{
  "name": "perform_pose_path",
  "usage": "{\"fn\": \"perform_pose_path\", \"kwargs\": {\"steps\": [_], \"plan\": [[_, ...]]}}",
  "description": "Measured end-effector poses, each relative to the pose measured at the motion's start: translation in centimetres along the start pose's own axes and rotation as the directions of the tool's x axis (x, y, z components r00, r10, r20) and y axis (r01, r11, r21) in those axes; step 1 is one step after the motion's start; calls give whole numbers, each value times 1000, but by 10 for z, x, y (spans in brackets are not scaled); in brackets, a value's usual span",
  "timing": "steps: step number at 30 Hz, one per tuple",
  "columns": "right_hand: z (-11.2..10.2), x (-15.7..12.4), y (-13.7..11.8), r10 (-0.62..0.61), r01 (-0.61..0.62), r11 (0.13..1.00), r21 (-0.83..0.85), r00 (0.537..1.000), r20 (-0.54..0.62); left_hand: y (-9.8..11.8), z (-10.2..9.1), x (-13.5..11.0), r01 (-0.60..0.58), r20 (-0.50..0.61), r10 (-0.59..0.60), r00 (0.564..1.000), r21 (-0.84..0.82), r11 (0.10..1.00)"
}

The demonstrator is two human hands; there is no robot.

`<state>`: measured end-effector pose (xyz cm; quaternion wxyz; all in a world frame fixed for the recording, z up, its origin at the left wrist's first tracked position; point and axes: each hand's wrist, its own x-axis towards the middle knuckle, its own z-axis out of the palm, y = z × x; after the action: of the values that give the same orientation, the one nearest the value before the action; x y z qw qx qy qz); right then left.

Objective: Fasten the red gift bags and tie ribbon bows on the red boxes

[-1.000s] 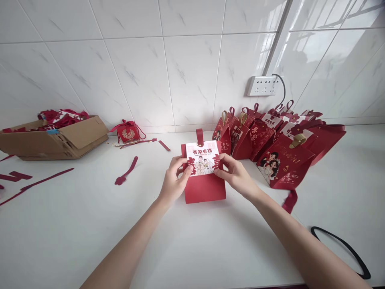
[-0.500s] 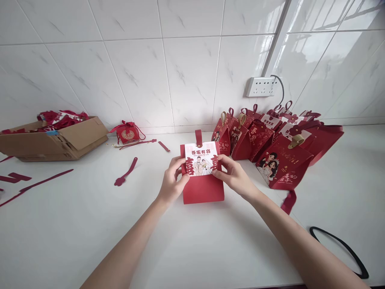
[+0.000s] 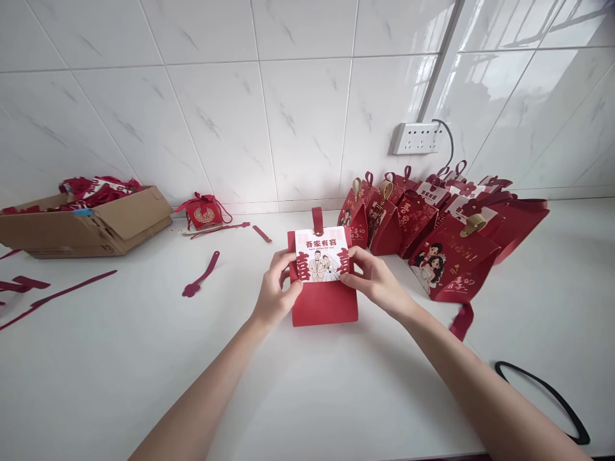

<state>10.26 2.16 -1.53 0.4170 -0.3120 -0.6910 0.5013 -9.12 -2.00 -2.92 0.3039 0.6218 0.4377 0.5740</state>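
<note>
A red paper gift box (image 3: 325, 301) stands on the white counter (image 3: 144, 371) in the middle of the view. Its white front flap (image 3: 321, 256) shows a cartoon couple and red characters, and a red strap loop (image 3: 318, 219) sticks up behind it. My left hand (image 3: 275, 294) grips the box's left edge, thumb on the flap. My right hand (image 3: 376, 280) pinches the flap's right edge against the box.
Several finished red gift boxes (image 3: 446, 256) crowd the back right below a wall socket (image 3: 417, 137). A cardboard carton (image 3: 86, 224) of red pieces sits back left, a small red pouch (image 3: 204, 211) beside it. Loose red straps (image 3: 202, 275) lie on the left; a black ring (image 3: 542, 397) at right.
The flap has been pressed slightly lower and flatter against the box front, showing both red characters. Both hands stay on the box's sides.
</note>
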Motion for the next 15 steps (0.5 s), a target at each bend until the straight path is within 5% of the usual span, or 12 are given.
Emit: {"fn": "perform_pose_path", "kwargs": {"steps": [15], "plan": [[1,1,1,-15,15,997,70,1000,8,0,0,0,10,5,-11,1000,25,1000]]}}
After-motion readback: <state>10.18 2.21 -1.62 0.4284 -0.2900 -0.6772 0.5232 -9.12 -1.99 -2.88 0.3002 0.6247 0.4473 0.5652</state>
